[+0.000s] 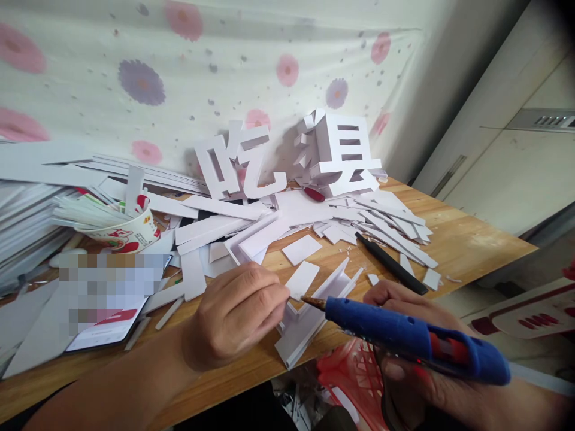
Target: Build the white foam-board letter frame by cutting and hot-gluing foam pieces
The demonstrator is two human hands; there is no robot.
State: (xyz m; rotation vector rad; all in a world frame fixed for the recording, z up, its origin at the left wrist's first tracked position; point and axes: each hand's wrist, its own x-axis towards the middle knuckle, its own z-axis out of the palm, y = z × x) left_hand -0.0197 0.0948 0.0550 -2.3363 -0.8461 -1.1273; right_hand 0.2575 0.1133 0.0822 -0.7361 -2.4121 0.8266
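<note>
My right hand (404,311) grips a blue glue gun (417,341) with a red trigger, its metal nozzle pointing left at a white foam-board piece (309,311) near the table's front edge. My left hand (238,314) pinches a small white rectangular strip (302,279) and presses it against that piece, right beside the nozzle tip. The piece is an angular white shape with raised side walls.
Two large white foam-board characters (291,158) stand against a flowered cloth. Several white strips and offcuts litter the wooden table (467,239). A black pen (390,263), a paper cup (123,230) of sticks, a phone (105,314) and stacked boards lie left. A red mesh basket (350,374) sits below the edge.
</note>
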